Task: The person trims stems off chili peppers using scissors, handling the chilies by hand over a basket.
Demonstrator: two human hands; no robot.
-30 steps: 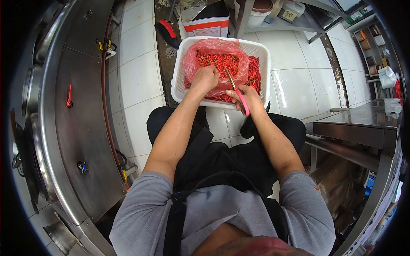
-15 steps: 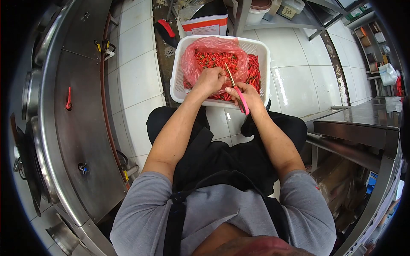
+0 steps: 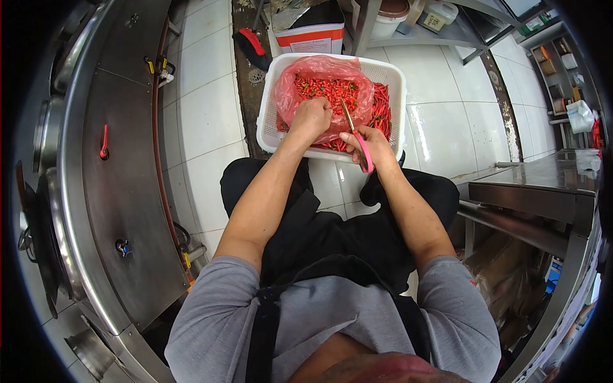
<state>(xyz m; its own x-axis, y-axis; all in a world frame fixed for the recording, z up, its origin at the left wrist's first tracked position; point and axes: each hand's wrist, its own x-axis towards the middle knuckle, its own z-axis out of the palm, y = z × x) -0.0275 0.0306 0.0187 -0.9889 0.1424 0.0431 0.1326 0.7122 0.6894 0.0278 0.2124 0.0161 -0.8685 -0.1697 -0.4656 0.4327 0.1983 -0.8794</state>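
Observation:
A white perforated basket (image 3: pixel 267 131) stands on the floor in front of me. Inside it lies an opened pink plastic bag (image 3: pixel 285 86) with red chillies (image 3: pixel 319 88) in it, and more long red chillies (image 3: pixel 381 105) lie at the basket's right side. My left hand (image 3: pixel 312 119) is over the near left part of the bag, its fingers curled together; what they hold, if anything, is too small to name. My right hand (image 3: pixel 371 146) holds pink-handled scissors (image 3: pixel 364 153) at the basket's near right, blades pointing up over the chillies.
A steel counter (image 3: pixel 131 166) runs along the left. Behind the basket stand a red-and-white box (image 3: pixel 311 39) and a black brush-like item with a red part (image 3: pixel 251 48). A steel shelf (image 3: pixel 421 38) with containers is at the back, a steel table (image 3: pixel 536 175) at the right.
My left hand has drawn slightly back and its fingers have moved away from the scissors. My right hand keeps the scissors in nearly the same place.

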